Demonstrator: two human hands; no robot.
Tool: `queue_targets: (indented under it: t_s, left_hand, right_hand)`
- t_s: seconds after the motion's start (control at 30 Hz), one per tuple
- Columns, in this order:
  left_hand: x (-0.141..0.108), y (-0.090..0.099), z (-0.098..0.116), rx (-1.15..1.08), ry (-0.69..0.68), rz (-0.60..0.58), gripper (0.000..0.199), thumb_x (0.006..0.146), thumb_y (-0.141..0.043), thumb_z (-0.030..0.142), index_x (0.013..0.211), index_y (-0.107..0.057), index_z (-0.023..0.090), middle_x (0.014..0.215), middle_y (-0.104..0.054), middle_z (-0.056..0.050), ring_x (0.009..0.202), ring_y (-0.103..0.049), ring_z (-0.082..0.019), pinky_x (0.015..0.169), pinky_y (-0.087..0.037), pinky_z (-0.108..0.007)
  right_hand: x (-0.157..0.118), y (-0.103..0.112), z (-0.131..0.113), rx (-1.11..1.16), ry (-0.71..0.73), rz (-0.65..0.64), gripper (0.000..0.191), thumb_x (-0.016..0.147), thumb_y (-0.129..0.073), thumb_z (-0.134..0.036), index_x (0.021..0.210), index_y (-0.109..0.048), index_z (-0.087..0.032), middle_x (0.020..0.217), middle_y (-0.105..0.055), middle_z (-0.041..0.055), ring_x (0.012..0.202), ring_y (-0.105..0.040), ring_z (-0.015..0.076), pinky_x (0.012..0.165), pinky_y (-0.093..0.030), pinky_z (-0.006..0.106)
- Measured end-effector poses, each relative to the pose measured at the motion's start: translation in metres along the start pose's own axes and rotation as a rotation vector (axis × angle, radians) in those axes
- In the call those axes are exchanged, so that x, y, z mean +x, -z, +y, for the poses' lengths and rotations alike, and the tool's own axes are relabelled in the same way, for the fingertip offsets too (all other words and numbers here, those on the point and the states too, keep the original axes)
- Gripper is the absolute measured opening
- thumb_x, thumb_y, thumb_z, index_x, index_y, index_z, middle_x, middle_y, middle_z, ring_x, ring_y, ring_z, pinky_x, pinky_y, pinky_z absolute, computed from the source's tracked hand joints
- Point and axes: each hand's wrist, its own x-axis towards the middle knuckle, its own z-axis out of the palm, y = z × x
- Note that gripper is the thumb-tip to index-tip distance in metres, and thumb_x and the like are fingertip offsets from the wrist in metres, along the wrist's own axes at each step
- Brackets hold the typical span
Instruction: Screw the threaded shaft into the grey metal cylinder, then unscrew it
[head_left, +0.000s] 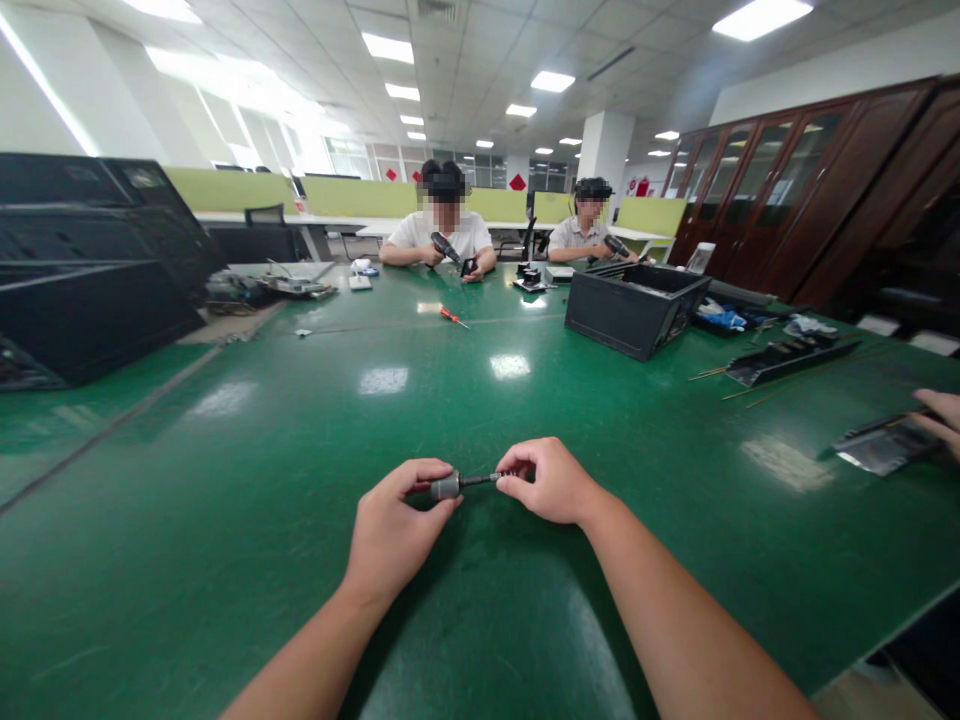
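Low over the green table (277, 560), my left hand (394, 525) is closed around a screwdriver-like tool (448, 486) with a thick grey collar and a thin dark shaft. A trace of red shows between the fingers; the rest of its handle is hidden. The shaft points right, roughly level. At its far end, my right hand (551, 482) pinches the tip between thumb and fingers. Something small and ridged shows at those fingertips, too small to name.
Ahead lies an orange-handled screwdriver (452, 317). A black metal case (637, 305) stands right of it, dark computer cases (82, 270) at left. Two people sit opposite, each with a power driver (444, 246). Another person's hand (941, 415) touches a metal panel (885, 443) at right.
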Motion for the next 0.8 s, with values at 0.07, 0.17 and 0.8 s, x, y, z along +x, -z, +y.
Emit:
queue_targets:
  t_s: [0.07, 0.17, 0.8]
  left_hand:
    - [0.0, 0.0002, 0.0, -0.005, 0.003, 0.0, 0.02, 0.073, -0.072, 0.029, 0.091, -0.072, 0.022, 0.096, -0.073, -0.003, 0.086, -0.071, -0.021, 0.084, -0.06, -0.037]
    - [0.0, -0.0001, 0.0001, -0.016, 0.008, 0.0, 0.02, 0.073, -0.073, 0.03, 0.091, -0.072, 0.021, 0.096, -0.073, -0.003, 0.085, -0.07, -0.021, 0.084, -0.06, -0.037]
    - [0.0001, -0.001, -0.0006, -0.028, 0.034, -0.004, 0.02, 0.073, -0.073, 0.028, 0.092, -0.071, 0.023, 0.097, -0.072, -0.001, 0.085, -0.07, -0.019, 0.084, -0.058, -0.034]
  right_hand:
    - [-0.0004, -0.0002, 0.0, 0.005, 0.002, 0.004, 0.01, 0.079, -0.069, -0.022, 0.083, -0.075, -0.016, 0.072, -0.071, 0.0029, 0.064, -0.062, 0.0141, 0.064, -0.047, 0.025]
    - [0.0004, 0.0, 0.0003, 0.002, 0.004, 0.013, 0.01, 0.078, -0.069, -0.021, 0.083, -0.075, -0.016, 0.072, -0.071, 0.0033, 0.065, -0.062, 0.0143, 0.064, -0.047, 0.025]
    - [0.0021, 0.0005, 0.0026, 0.02, 0.004, 0.013, 0.011, 0.077, -0.069, -0.022, 0.082, -0.076, -0.015, 0.072, -0.071, 0.0038, 0.064, -0.062, 0.0143, 0.063, -0.047, 0.025]
